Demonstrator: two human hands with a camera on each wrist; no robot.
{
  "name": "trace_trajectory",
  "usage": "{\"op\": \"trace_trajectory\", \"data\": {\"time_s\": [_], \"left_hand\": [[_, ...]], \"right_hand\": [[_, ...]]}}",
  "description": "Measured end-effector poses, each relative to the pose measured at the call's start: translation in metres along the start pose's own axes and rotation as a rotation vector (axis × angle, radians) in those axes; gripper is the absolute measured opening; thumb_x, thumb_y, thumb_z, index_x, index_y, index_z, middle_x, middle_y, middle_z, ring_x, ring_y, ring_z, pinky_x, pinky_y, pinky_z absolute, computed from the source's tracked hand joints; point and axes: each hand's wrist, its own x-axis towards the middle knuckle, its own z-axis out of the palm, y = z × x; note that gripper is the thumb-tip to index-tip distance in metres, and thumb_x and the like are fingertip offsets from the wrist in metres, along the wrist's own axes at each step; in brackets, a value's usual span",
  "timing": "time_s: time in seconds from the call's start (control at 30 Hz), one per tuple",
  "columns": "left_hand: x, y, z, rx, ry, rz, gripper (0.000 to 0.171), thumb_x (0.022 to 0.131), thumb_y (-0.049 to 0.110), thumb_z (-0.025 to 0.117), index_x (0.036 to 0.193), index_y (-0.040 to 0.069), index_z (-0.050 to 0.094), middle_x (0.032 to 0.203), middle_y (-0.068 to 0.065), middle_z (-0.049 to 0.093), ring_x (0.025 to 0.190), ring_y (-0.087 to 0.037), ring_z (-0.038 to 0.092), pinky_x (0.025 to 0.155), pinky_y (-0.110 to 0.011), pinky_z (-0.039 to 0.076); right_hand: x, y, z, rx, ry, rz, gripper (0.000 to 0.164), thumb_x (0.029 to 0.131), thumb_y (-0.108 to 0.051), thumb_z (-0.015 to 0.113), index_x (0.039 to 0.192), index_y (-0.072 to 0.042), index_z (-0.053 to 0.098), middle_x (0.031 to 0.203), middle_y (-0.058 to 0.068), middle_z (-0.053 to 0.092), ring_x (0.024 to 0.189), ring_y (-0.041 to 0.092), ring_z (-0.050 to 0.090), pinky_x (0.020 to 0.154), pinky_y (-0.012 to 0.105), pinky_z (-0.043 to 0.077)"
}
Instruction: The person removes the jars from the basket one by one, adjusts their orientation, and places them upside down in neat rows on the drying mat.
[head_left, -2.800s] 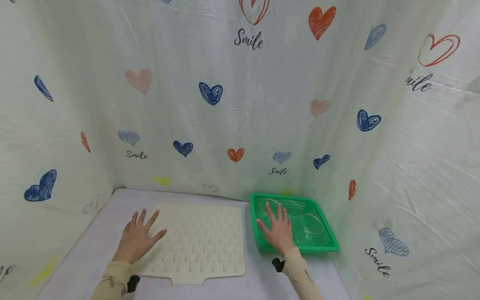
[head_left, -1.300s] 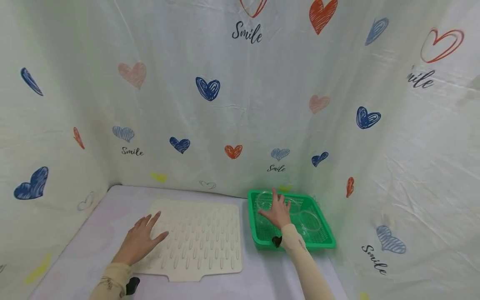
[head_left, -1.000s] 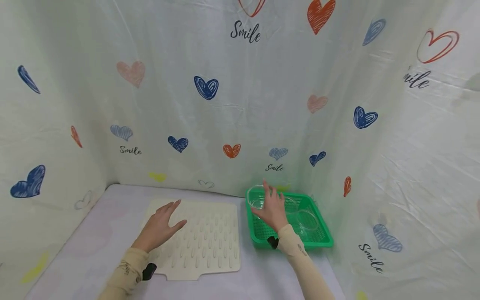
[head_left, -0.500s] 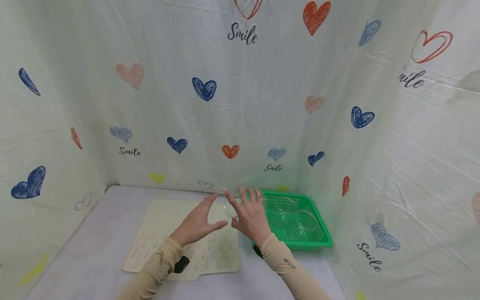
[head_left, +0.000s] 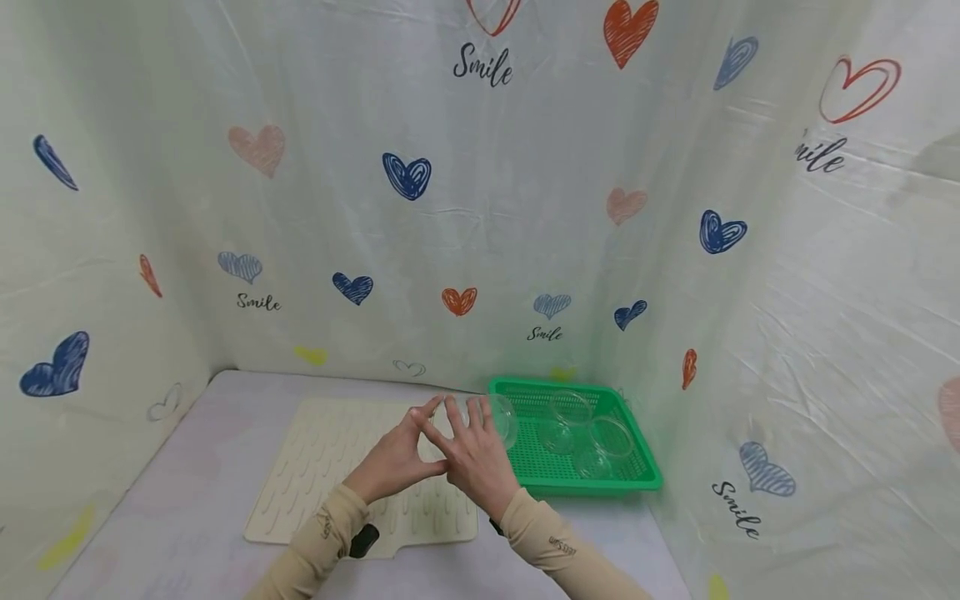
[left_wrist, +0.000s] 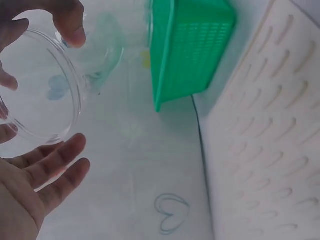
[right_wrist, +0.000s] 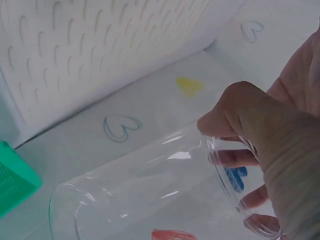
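A clear drinking glass (head_left: 504, 421) lies on its side in the air between my hands, over the right part of the cream ridged mat (head_left: 300, 475). My right hand (head_left: 476, 458) grips it round one end. In the right wrist view, the thumb presses the outside of the glass (right_wrist: 135, 190) and several fingers curl about its end. My left hand (head_left: 393, 462) has come up from the left, thumb and fingers spread apart. The left wrist view puts its fingers (left_wrist: 52, 170), nearly straight, right at the glass's round edge. In the head view, both hands overlap and hide much of the glass.
A green perforated basket (head_left: 585, 483) stands at the back right of the white-covered table. Two more clear glasses (head_left: 613, 440) are in it. A curtain (head_left: 480, 225) printed with hearts encloses the table at the back and sides.
My right hand reached into the basket, took hold of a glass and carried it left over the mat. My left hand moved right to meet it.
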Motion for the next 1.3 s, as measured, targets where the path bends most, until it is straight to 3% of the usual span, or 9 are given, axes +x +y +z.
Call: {"op": "trace_trajectory", "data": {"time_s": [0.13, 0.23, 0.33, 0.5, 0.6, 0.7, 0.83, 1.07, 1.3], "left_hand": [[-0.001, -0.008, -0.004, -0.016, 0.066, 0.045, 0.087, 0.069, 0.06, 0.066, 0.141, 0.031, 0.026, 0.136, -0.002, 0.039, 0.115, -0.027, 0.05, 0.081, -0.044, 0.049], [-0.003, -0.015, -0.011, -0.009, 0.123, 0.063, 0.086, 0.069, 0.056, 0.069, 0.14, 0.027, 0.028, 0.128, -0.001, 0.042, 0.106, -0.023, 0.054, 0.078, -0.04, 0.05], [-0.005, -0.023, -0.02, -0.009, 0.15, 0.054, 0.094, 0.068, 0.053, 0.072, 0.143, 0.027, 0.021, 0.125, -0.003, 0.043, 0.102, -0.024, 0.054, 0.078, -0.038, 0.05], [-0.008, -0.026, -0.033, -0.062, 0.146, 0.054, 0.097, 0.067, 0.04, 0.078, 0.144, 0.022, 0.021, 0.125, -0.007, 0.044, 0.105, -0.027, 0.052, 0.084, -0.041, 0.047], [-0.01, -0.027, -0.033, -0.088, 0.131, 0.045, 0.099, 0.066, 0.032, 0.08, 0.144, 0.024, 0.019, 0.128, -0.008, 0.043, 0.108, -0.028, 0.052, 0.084, -0.042, 0.047], [-0.014, -0.027, -0.033, -0.107, 0.097, 0.037, 0.101, 0.066, 0.032, 0.08, 0.144, 0.027, 0.017, 0.131, -0.011, 0.042, 0.109, -0.032, 0.052, 0.082, -0.044, 0.049], [-0.019, -0.028, -0.033, -0.115, 0.064, 0.038, 0.099, 0.068, 0.036, 0.078, 0.145, 0.025, 0.017, 0.133, -0.014, 0.04, 0.109, -0.034, 0.052, 0.081, -0.046, 0.049], [-0.029, -0.036, -0.035, -0.094, 0.069, -0.014, 0.098, 0.068, 0.048, 0.074, 0.144, 0.034, 0.013, 0.137, -0.008, 0.037, 0.116, -0.031, 0.048, 0.085, -0.046, 0.047], [-0.068, -0.055, -0.037, 0.07, 0.084, -0.193, 0.084, 0.08, 0.057, 0.056, 0.146, 0.028, 0.013, 0.146, -0.008, 0.027, 0.127, -0.032, 0.036, 0.093, -0.054, 0.038]], "right_hand": [[0.001, 0.003, -0.001, 0.101, 0.049, 0.005, 0.116, 0.056, -0.06, 0.076, 0.146, -0.028, 0.011, 0.138, 0.016, 0.035, 0.119, 0.037, 0.042, 0.101, 0.057, 0.028], [0.0, 0.014, -0.002, 0.301, 0.088, 0.098, 0.112, 0.06, -0.065, 0.07, 0.146, -0.021, 0.013, 0.144, 0.016, 0.029, 0.127, 0.035, 0.034, 0.101, 0.057, 0.028], [0.0, 0.028, -0.005, 0.69, 0.063, 0.335, 0.103, 0.071, -0.063, 0.063, 0.147, -0.02, 0.009, 0.148, 0.01, 0.021, 0.134, 0.029, 0.025, 0.101, 0.058, 0.026], [-0.001, 0.05, 0.001, 1.576, -0.065, 0.822, 0.081, 0.087, -0.054, 0.05, 0.146, -0.028, 0.001, 0.149, 0.011, 0.016, 0.132, 0.034, 0.027, 0.097, 0.055, 0.034], [-0.007, 0.052, 0.015, 1.982, -0.238, 0.958, 0.08, 0.086, -0.059, 0.045, 0.145, -0.03, 0.0, 0.147, 0.021, 0.014, 0.128, 0.043, 0.03, 0.093, 0.054, 0.04], [-0.011, 0.047, 0.026, 2.229, -0.419, 0.982, 0.081, 0.085, -0.06, 0.047, 0.144, -0.032, -0.002, 0.146, 0.025, 0.014, 0.126, 0.045, 0.032, 0.091, 0.053, 0.042], [-0.011, 0.037, 0.034, 2.325, -0.507, 0.959, 0.084, 0.085, -0.057, 0.049, 0.144, -0.031, -0.005, 0.142, 0.027, 0.022, 0.122, 0.042, 0.04, 0.093, 0.054, 0.039], [-0.003, 0.026, 0.039, 2.269, -0.519, 0.927, 0.085, 0.085, -0.057, 0.049, 0.144, -0.027, -0.003, 0.141, 0.025, 0.024, 0.12, 0.041, 0.041, 0.09, 0.051, 0.043], [0.016, 0.006, 0.045, 2.092, -0.437, 0.893, 0.088, 0.084, -0.053, 0.055, 0.145, -0.019, 0.001, 0.14, 0.02, 0.027, 0.117, 0.039, 0.046, 0.086, 0.046, 0.048]]}}
